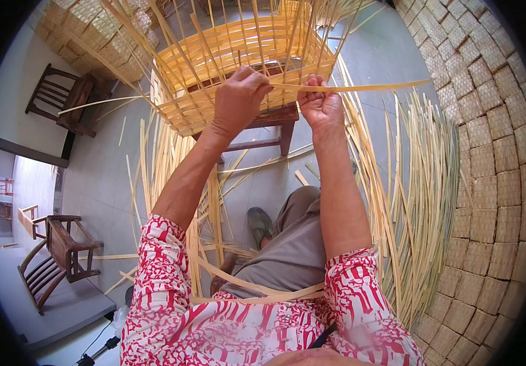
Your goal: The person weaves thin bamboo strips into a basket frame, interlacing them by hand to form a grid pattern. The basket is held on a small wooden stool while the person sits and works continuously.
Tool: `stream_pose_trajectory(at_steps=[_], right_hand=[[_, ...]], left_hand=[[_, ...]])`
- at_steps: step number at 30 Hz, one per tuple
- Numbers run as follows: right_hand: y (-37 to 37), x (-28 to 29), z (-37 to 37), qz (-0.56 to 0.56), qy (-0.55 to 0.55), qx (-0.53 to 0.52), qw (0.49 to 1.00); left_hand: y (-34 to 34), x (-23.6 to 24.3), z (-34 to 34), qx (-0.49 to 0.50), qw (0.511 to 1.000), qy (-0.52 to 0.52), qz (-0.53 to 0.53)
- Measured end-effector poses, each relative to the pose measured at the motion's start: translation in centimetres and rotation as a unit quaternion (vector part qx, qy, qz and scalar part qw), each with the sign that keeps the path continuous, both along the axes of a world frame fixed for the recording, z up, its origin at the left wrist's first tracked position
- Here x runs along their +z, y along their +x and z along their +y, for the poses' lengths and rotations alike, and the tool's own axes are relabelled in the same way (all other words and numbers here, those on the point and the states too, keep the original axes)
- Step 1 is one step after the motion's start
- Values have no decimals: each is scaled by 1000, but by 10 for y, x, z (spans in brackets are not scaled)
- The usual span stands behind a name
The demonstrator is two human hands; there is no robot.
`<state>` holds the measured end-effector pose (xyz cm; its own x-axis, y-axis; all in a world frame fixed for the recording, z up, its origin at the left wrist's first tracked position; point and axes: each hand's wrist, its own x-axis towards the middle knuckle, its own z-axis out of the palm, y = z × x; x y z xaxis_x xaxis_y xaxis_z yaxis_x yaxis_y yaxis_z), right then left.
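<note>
A half-woven pale bamboo basket [196,61] with tall upright stakes stands on a dark wooden stool [284,135]. At its near rim my left hand [238,97] has thumb and fingers pinched on a flat bamboo strip [379,87], which runs out rightward past the basket. My right hand [319,105], palm turned up, has its fingers curled at the same strip, a short way right of my left hand. Loose strips lie across my lap, over grey trousers [278,262].
Long bamboo strips [415,201] are spread on the grey floor around me. Stacked woven blocks [488,183] line the right side and the back left [92,30]. Wooden chairs [71,244] [61,97] are at the left, near a doorway.
</note>
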<state>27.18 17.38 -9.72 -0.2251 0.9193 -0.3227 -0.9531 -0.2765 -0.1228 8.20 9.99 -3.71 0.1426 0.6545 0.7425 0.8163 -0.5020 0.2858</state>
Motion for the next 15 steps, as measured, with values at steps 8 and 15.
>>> stream_pose_trajectory(at_steps=[8,15], right_hand=[[-23,62,-31,-332,348,99,871],[-24,63,-32,-517,459,16,722]], left_hand=[[-17,7,-4,-105,985,-110,-81],[-15,10,7,-105,981,-115,-112]])
